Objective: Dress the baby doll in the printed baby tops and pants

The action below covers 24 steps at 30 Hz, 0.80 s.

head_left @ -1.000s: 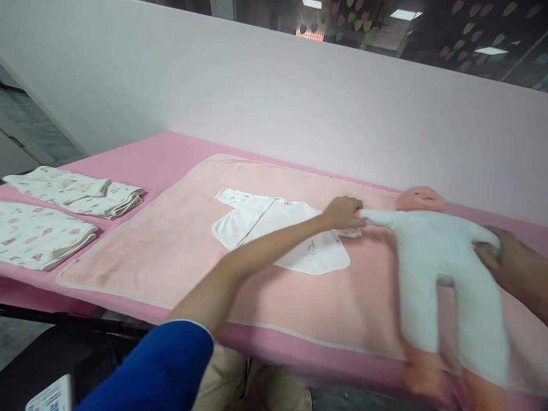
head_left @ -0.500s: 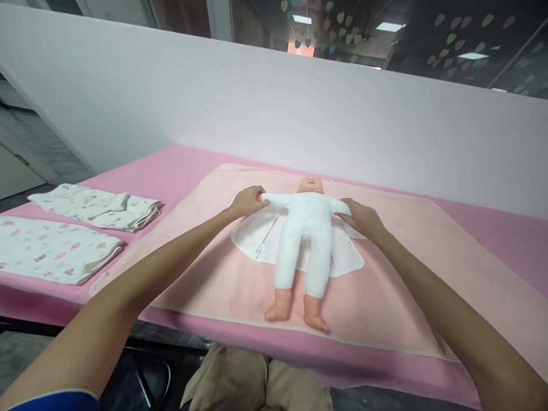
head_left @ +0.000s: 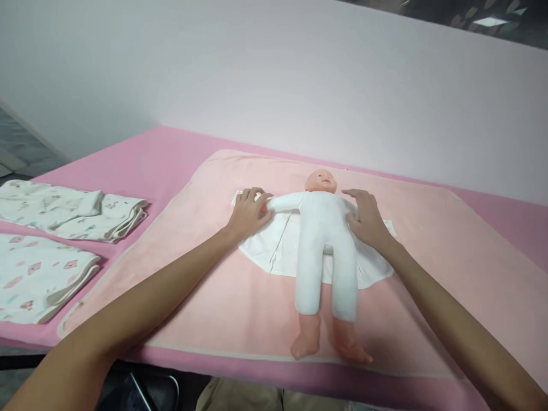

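White wall [head_left: 274, 85] rises behind a pink-covered table [head_left: 128, 151], where a peach blanket [head_left: 205, 308] lies spread, two folded printed cloths [head_left: 72, 211] to its left. On the blanket, a doll [head_left: 327, 225] rests face up over an opened white shirt [head_left: 268, 248]. The left hand [head_left: 249, 214] curves around the doll's hand, its grip unclear; the right hand [head_left: 366, 217], fingers extended, thumb apart, is at the doll's other arm.

White and peach doll [head_left: 327, 220], white garment [head_left: 265, 246], pale pink blanket [head_left: 214, 311], deeper pink sheet [head_left: 145, 148], pink-printed white cloth [head_left: 36, 277]
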Tool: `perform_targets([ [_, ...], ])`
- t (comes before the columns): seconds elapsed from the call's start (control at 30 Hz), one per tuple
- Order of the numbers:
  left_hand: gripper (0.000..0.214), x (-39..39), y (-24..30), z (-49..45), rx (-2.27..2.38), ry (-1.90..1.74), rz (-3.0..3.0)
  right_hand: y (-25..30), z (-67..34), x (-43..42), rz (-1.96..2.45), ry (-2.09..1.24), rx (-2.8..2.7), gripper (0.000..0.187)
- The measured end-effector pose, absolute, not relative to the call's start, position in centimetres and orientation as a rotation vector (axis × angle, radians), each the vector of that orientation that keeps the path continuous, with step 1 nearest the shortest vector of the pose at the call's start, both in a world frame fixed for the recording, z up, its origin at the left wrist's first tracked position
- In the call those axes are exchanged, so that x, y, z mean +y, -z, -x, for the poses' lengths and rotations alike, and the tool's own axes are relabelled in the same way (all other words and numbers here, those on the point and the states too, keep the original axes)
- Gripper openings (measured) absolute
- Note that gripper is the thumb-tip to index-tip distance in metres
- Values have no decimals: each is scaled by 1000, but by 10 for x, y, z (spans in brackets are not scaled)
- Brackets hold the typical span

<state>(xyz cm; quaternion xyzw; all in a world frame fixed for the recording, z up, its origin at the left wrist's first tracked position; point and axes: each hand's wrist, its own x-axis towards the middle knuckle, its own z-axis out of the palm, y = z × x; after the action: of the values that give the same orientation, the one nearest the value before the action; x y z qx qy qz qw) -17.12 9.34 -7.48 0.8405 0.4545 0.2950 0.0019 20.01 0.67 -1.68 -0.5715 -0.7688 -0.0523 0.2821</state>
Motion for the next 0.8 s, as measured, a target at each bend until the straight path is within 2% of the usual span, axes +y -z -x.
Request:
perform_targets([
  [0.1,43,85,70,167,1289,-1001,-2732,-6,-137,32,1397,-117,-2251,51],
  [0.2,24,77,67,163,1036,-954,-2772,-10,-88,67,1372,-269,-2512,47],
  [0.3,8,72,66,163,817,-791,-2806,0,-68,88,1506,-215,-2643,43],
  [0.37,4,71,65,162,740,-705,-2833,5,-70,90,1560,-93,-2642,38],
  [0.5,14,71,59,151,806,-661,-2889,6,-89,80,1556,-4,-2449,47],
  [0.63,27,77,47,128,1149,-656,-2808,2,-101,76,1600,-64,-2196,44],
  [0.8,39,102,40,99,1463,-315,-2513,3,-98,79,1628,-112,-1999,44],
])
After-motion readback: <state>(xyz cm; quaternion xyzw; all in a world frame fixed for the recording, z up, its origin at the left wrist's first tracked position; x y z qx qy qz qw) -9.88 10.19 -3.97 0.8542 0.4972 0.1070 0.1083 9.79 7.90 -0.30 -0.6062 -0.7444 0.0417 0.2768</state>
